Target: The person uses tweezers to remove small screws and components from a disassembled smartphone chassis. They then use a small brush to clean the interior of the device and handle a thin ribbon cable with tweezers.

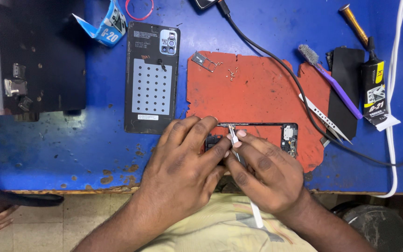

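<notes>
Two bare hands meet over an opened phone (289, 135) that lies on a worn red mat (257, 88) at the near edge of the blue table (94, 149). In the head view, the left hand (183, 158) lies flat on the phone's left part, fingers together and pressing down on it, thumb side turned toward the other hand. The right hand (262, 170) has its thumb and forefinger pinched on a slim tool (235, 140), whose tip touches the phone's upper frame edge; a white handle end shows below the wrist. The phone's right end, with exposed parts, stays uncovered. Left of the mat lies the detached back cover (151, 77), inner face up. On the mat's upper part sit a small card tray (203, 61) and several loose screws (232, 72). To the right lie tweezers (325, 119), a purple brush (334, 86) and a black glue tube (376, 91). A black cable (276, 60) crosses the mat.
</notes>
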